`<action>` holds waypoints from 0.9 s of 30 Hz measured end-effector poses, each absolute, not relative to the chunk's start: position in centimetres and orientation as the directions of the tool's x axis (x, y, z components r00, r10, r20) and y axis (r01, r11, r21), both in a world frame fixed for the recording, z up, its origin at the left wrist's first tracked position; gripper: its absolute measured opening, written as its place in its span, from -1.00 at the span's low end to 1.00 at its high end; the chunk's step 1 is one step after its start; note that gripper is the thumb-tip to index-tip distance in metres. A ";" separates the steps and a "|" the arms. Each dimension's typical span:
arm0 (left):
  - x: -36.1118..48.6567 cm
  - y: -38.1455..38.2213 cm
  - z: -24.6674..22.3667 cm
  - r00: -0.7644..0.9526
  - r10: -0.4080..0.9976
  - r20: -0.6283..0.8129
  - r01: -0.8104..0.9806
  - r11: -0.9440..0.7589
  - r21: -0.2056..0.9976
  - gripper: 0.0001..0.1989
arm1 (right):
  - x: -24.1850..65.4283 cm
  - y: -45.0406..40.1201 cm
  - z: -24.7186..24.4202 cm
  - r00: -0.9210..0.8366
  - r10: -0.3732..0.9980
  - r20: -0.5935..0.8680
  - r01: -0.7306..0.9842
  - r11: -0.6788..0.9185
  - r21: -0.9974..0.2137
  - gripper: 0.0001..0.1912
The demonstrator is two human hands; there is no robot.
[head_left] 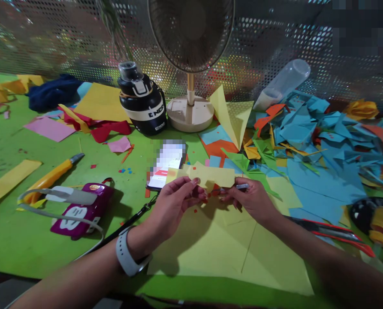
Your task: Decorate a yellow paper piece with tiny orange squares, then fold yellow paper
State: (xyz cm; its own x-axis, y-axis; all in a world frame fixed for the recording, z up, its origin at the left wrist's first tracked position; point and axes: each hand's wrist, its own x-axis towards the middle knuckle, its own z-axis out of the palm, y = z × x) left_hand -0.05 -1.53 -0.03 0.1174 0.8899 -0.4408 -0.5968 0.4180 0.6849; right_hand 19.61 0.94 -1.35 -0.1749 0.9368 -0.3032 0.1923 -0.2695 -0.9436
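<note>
My left hand (175,204), with a white watch on its wrist, is closed on a small pale yellow piece of paper (221,175). Pinched in the fingers of my right hand (254,197) is a slim silver tool (242,186), whose kind I cannot make out. Its front end points toward the left fingertips, where tiny orange-red paper bits (216,189) show. Both hands are above a large pale yellow sheet (223,253) with thin lines on it. Just beyond the left hand lies a lit phone (168,163).
At left lie a yellow utility knife (54,174) and a purple device (85,210) with a cable. A black bottle (143,105) and a fan (191,113) stand behind. Blue paper scraps (307,124) pile up at right, near a red-edged black tool (336,234).
</note>
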 end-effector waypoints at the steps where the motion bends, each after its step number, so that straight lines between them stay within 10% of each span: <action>1: 0.0 -1.6 0.0 0.123 0.888 -0.444 -0.596 0.424 0.682 -0.89 | 19.6 0.9 -1.4 -0.175 0.937 -0.302 0.206 -0.265 -0.942 -0.81; 27: -0.1 -1.5 -0.1 0.094 0.903 -0.418 -0.595 0.388 0.704 -0.88 | 19.1 0.9 -1.1 -0.117 0.937 -0.328 0.135 -0.312 -0.940 -0.78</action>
